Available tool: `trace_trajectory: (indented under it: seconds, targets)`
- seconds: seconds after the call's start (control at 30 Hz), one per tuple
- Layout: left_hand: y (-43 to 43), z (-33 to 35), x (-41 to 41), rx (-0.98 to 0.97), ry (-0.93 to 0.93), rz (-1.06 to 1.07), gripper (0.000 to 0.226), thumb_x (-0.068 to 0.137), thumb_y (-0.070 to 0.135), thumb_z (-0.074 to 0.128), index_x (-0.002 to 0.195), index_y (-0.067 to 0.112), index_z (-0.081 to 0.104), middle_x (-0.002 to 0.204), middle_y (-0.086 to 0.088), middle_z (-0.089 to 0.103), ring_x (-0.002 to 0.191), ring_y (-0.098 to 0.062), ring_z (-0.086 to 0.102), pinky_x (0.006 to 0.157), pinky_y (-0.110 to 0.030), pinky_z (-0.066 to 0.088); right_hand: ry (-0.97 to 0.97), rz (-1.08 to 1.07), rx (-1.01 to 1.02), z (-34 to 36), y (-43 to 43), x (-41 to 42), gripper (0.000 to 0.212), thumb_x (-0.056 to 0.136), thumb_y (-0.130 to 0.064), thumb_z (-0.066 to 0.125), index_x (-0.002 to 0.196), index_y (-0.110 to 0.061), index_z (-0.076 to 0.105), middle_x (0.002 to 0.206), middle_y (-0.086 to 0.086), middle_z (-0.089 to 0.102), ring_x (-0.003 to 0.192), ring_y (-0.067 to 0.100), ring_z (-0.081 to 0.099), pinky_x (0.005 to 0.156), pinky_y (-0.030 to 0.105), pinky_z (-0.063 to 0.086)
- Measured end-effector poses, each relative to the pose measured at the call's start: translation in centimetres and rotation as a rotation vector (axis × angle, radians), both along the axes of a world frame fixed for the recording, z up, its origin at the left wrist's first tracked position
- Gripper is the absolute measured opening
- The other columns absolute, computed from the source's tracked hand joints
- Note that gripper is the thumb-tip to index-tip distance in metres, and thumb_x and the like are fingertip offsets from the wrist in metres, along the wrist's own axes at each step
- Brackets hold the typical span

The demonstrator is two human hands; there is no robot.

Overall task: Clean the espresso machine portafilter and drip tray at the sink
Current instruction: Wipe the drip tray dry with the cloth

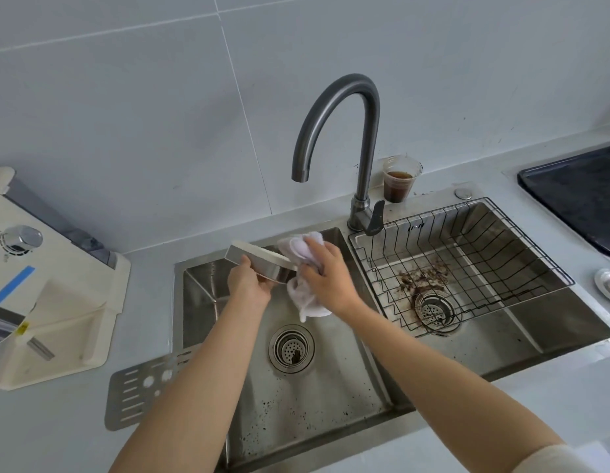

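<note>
Over the left sink basin (314, 404), the left hand (249, 285) grips the tilted drip tray (259, 256) while the right hand (326, 278) clutches a white cloth (307, 302) against it; hard wiping could knock the tray loose.

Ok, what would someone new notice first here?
Over the left sink basin, the left hand holds a metal drip tray while the right hand grips a white cloth against it. Next, dark coffee grounds spread around the drain of the right basin, under a wire rack.
</note>
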State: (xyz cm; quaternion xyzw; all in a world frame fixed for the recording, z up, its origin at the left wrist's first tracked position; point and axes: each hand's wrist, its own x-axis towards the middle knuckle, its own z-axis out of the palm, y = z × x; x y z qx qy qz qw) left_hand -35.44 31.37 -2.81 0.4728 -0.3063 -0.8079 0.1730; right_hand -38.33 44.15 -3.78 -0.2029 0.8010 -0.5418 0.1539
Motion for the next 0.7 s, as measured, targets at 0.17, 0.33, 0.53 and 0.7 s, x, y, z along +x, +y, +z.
trace_trajectory:
  seconds: [0.17, 0.33, 0.53, 0.7]
  targets:
    - [0.3, -0.8, 0.1, 0.130, 0.011, 0.098, 0.036, 0.101, 0.023, 0.030, 0.126, 0.004, 0.047, 0.102, -0.013, 0.060, 0.117, -0.029, 0.054, 0.087, -0.037, 0.047, 0.258, 0.047, 0.046, -2.1, -2.1, 2.7, 0.046, 0.089, -0.018, 0.045, 0.135, -0.022, 0.048, 0.140, 0.016, 0.034, 0.123, 0.033, 0.040, 0.099, 0.036, 0.039]
    - [-1.3, -2.4, 1.3, 0.177, 0.010, 0.098, 0.036, 0.098, 0.024, 0.032, 0.121, 0.003, 0.052, 0.134, -0.013, 0.053, 0.120, -0.030, 0.052, 0.104, -0.044, 0.041, 0.451, 0.122, 0.186, -3.9, -0.8, 2.7, 0.053, 0.083, -0.013, 0.048, 0.128, -0.041, 0.041, 0.140, 0.018, 0.040, 0.110, 0.040, 0.048, 0.081, 0.052, 0.050]
    - [-0.3, -1.4, 2.4, 0.203, 0.110, 0.137, 0.032, 0.100, 0.009, 0.027, 0.087, 0.008, 0.057, 0.121, -0.008, 0.061, 0.116, -0.021, 0.056, 0.079, -0.030, 0.050, 0.464, 0.066, 0.153, -4.1, 0.0, 2.2, 0.050, 0.078, -0.016, 0.039, 0.125, -0.035, 0.039, 0.132, 0.027, 0.046, 0.093, 0.044, 0.054, 0.082, 0.044, 0.047]
    - [-0.6, -1.2, 3.0, 0.238, 0.132, 0.121, 0.034, 0.101, 0.012, 0.026, 0.087, 0.008, 0.056, 0.135, -0.005, 0.053, 0.125, -0.018, 0.051, 0.073, -0.028, 0.053, 0.368, -0.019, 0.146, -4.5, 0.8, 1.7, 0.051, 0.085, -0.021, 0.033, 0.133, -0.020, 0.050, 0.143, 0.018, 0.036, 0.110, 0.037, 0.043, 0.090, 0.034, 0.036]
